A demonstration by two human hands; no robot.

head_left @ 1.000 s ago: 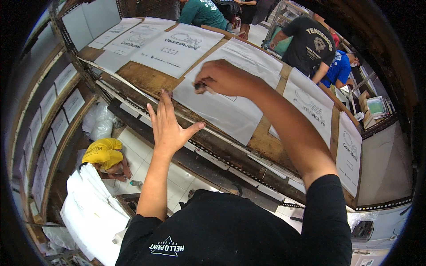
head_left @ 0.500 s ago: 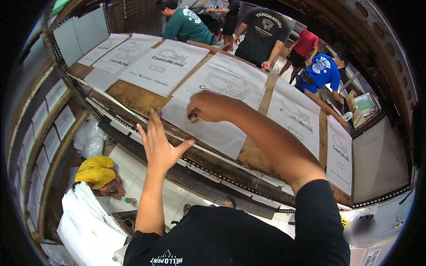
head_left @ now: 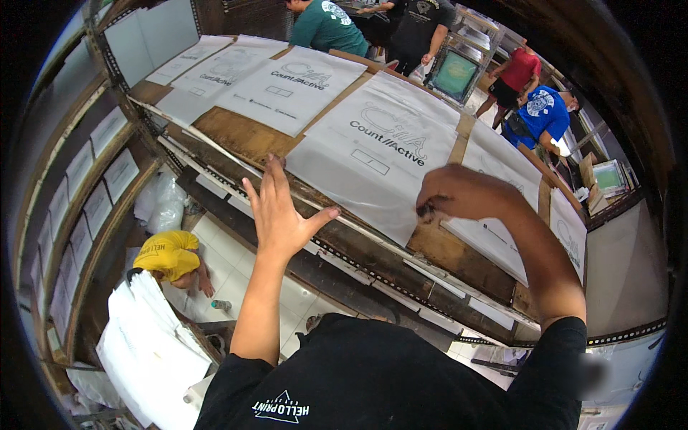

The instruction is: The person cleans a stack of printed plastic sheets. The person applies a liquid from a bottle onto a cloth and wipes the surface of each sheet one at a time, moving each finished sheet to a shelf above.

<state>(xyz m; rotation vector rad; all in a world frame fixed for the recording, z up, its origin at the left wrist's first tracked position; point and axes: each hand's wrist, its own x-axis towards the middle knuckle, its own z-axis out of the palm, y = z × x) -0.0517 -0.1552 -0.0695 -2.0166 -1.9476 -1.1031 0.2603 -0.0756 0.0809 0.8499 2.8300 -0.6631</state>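
One long wooden counter [head_left: 244,132] runs across the view, sloping down toward the right. A shelving rack [head_left: 147,172] stands at the left, its tiers carrying white printed sheets.

Personnel: a person in a yellow shirt [head_left: 168,256] is bent low over the white tiled floor [head_left: 223,269], at the lower left. Beyond the counter are a person in a teal shirt [head_left: 326,25], a person in a black shirt [head_left: 423,21], a person in a red shirt [head_left: 519,69] and a person in a blue shirt [head_left: 542,111].

Materials: a pile of white sheets [head_left: 147,358] occupies the lower left. At least six printed sheets are laid side by side on the counter. The central sheet [head_left: 322,161] lies between the two hands and extends toward the far edge; it bears a line-drawn design, black lettering and an outlined rectangle. A green-faced frame [head_left: 454,74] stands behind the counter.

Hands: the left hand [head_left: 282,215] is spread and holds nothing, fingertips at the counter's near edge, beside the central sheet's near left corner. The right hand [head_left: 459,195] is curled at that sheet's right edge; its fingertips look dark, and whether they grip anything cannot be determined.

Smallest item: a green bottle [head_left: 221,304] on the floor.
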